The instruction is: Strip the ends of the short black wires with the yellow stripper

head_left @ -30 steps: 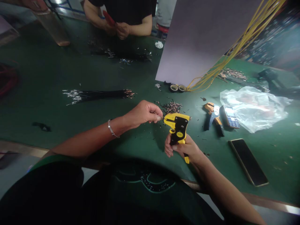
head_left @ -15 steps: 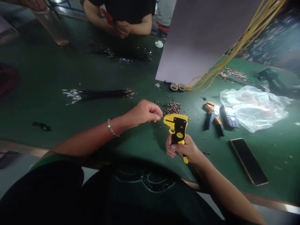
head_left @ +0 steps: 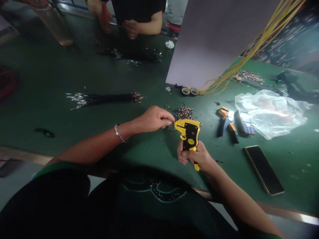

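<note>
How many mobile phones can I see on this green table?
2: a keypad phone beside the plastic bag, and a black smartphone nearer the table edge. Others may be hidden.

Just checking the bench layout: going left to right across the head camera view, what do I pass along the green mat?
Black wire bundle with silver ends, left hand, yellow-and-black wire stripper, orange-and-blue pliers, keypad mobile phone, clear plastic bag.

Dim light leaves the left side shadowed, while glare whitens the plastic bag [head_left: 271, 114] at right.
</note>
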A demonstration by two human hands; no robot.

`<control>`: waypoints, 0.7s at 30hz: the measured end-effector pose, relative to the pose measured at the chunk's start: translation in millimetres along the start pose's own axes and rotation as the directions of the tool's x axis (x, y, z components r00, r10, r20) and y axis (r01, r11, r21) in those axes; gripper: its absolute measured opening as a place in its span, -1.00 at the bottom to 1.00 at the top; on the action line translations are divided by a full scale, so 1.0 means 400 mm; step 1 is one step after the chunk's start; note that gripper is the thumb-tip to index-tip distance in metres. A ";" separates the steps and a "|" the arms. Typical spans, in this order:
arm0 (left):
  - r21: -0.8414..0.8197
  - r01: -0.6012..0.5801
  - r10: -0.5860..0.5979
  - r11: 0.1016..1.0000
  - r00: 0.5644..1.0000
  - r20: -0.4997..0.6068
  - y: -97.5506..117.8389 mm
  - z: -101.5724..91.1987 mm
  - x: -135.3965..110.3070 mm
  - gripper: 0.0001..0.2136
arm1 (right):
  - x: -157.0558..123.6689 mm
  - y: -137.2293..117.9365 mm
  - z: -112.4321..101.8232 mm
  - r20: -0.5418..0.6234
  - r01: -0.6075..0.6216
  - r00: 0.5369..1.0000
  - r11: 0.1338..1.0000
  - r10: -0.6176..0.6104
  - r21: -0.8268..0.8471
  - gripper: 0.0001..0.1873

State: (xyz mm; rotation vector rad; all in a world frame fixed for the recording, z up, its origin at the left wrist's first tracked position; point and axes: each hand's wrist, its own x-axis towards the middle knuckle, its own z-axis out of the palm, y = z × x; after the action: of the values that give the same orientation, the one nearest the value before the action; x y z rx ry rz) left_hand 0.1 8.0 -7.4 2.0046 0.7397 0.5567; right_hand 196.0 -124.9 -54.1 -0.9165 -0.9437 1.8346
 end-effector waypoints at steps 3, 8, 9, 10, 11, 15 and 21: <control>0.100 -0.038 0.039 0.994 0.999 -0.013 -0.002 0.001 -0.001 -0.86 | 0.004 0.003 -0.002 0.007 0.002 1.000 1.000 -0.002 0.007 -0.89; 0.242 -0.113 0.133 0.964 0.989 -0.068 -0.015 0.006 0.002 -0.87 | 0.011 0.012 -0.010 0.030 0.007 1.000 0.999 -0.008 0.053 -0.89; 0.244 -0.129 0.150 0.961 0.986 -0.067 -0.018 0.008 0.002 -0.87 | 0.011 0.010 -0.010 0.032 0.005 0.999 0.998 -0.007 0.061 -0.88; 0.239 -0.142 0.163 0.960 0.984 -0.068 -0.020 0.010 0.003 -0.87 | 0.011 0.008 -0.010 0.034 0.001 0.999 0.998 -0.003 0.068 -0.88; 0.229 -0.151 0.171 0.962 0.983 -0.072 -0.021 0.011 0.003 -0.88 | 0.011 0.004 -0.010 0.039 -0.005 0.999 0.997 0.002 0.076 -0.88; 0.183 -0.130 0.149 0.974 0.984 -0.093 -0.025 0.018 0.003 -0.86 | 0.012 -0.011 -0.006 0.032 -0.033 0.999 0.992 0.029 0.124 -0.87; 0.177 -0.139 0.163 0.974 0.978 -0.130 -0.042 0.018 0.010 -0.86 | 0.014 -0.004 -0.009 0.025 -0.043 0.999 0.986 0.040 0.163 -0.84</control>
State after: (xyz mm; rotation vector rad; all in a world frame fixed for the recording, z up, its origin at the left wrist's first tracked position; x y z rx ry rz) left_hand 2.7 13.4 -24.9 2.2074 0.7449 0.7571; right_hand 197.5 -118.3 -55.6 -0.8222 -0.7787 1.9292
